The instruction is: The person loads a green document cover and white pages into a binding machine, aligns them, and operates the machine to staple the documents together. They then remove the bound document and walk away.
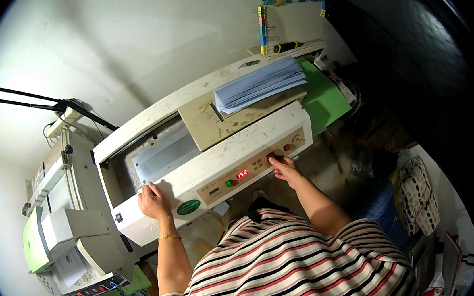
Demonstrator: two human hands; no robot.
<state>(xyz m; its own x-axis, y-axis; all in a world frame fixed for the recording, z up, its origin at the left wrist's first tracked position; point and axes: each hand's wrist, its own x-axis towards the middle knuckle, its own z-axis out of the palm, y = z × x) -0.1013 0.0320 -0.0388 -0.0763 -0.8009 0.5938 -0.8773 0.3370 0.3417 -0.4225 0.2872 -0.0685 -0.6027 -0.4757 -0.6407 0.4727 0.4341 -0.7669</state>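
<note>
A long cream binding machine (248, 125) stands in front of me, with dirt marks on its casing. My left hand (154, 202) rests with curled fingers on the top edge of its front casing, near the left end. My right hand (285, 170) reaches the front control panel (215, 191), thumb and forefinger at a dark red switch (270, 156). Left of that switch are a lit red number display (241, 174) and a green switch (229, 183). A thick block of white paper sheets (261, 83) lies along the beige top plate (205, 123).
Green card (325, 94) lies at the machine's right end. Behind it are a yellow-and-black-handled tool (288, 47) and several coloured binder clips (262, 25). Another machine (80, 235) with knobs stands at lower left, below a black lamp arm (29, 99). Blue fabric (380, 206) is at right.
</note>
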